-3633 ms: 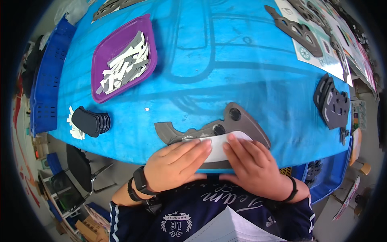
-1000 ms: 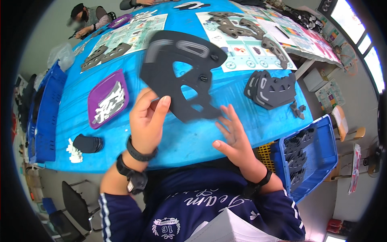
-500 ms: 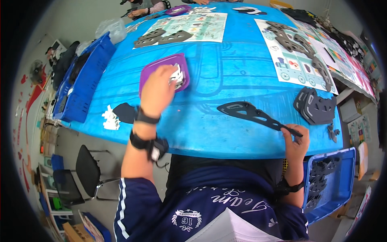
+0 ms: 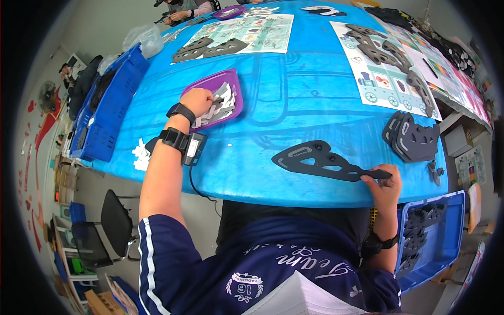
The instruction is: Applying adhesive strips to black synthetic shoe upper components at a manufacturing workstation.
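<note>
My right hand (image 4: 386,181), at the table's near right edge, pinches the narrow end of a black cut-out pad (image 4: 315,161). The pad is flat and flexible-looking, with rounded openings, and its wide end points left. My left hand (image 4: 197,102) is over the left side of a purple tray (image 4: 236,112), fingers curled down at its contents. Small white and grey strips (image 4: 223,105) lie heaped in that tray. Whatever the left fingertips may be gripping is hidden. A loose pile of white scraps (image 4: 140,155) sits left of my left forearm.
Stacked black pads (image 4: 412,137) lie at the right, small dark scraps (image 4: 436,172) below them. A blue bin (image 4: 454,215) of black pieces stands beside the table. Another blue crate (image 4: 113,115) is at the left. Brownish-grey pads (image 4: 226,48) rest on printed sheets (image 4: 281,34). Someone's hands (image 4: 176,17) show far off.
My left hand has shifted slightly left, its fingers now curled at the strips, and more of them show. The pad's wide end has swung a little left and its face shows more.
</note>
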`<state>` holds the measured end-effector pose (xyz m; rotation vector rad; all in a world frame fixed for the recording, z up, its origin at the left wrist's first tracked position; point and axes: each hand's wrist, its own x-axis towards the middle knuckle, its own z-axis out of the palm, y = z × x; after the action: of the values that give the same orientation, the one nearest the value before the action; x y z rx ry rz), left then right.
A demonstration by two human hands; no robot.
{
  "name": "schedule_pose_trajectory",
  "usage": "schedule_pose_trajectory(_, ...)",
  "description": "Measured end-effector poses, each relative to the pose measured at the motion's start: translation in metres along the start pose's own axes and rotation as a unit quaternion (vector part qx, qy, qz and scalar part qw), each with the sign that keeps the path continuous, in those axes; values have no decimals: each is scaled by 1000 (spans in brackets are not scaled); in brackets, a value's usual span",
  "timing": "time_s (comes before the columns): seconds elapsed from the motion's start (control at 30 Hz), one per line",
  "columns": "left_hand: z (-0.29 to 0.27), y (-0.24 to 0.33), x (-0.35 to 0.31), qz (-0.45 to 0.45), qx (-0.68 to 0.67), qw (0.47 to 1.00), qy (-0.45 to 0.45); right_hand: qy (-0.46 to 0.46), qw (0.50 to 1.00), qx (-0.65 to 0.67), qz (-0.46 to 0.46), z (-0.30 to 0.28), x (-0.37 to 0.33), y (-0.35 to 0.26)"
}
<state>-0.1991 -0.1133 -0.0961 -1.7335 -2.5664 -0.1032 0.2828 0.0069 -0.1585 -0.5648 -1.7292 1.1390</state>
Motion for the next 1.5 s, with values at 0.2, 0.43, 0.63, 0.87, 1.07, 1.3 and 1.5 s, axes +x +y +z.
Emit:
schedule_pose_trajectory(0.2,-29,5,-6,-11,40,989,141,25,1000,-9,16,-1,-1,3)
schedule_pose_trajectory(0.43,-42,138,-55,170,-459,847,-209,147,979,133,-53,0,7,4)
schedule_pose_trajectory(0.63,-3,200,-74,264,-314,905,-112,123,979,145,-66,9,8,-15)
schedule_pose_trajectory(0.87,-8,188,-126,218,-635,741,-35,-38,981,188,-12,45,9,-63)
schedule_pose_trajectory(1.07,-5,171,-145,51,-624,780,-8,-54,991,96,80,38,32,-72)
schedule_pose_trajectory(1.3,-4,178,-132,81,-589,803,-29,-187,968,28,165,47,34,-48)
schedule_pose_trajectory(1.5,10,168,-128,56,-528,847,-2,-118,937,34,326,46,21,-49)
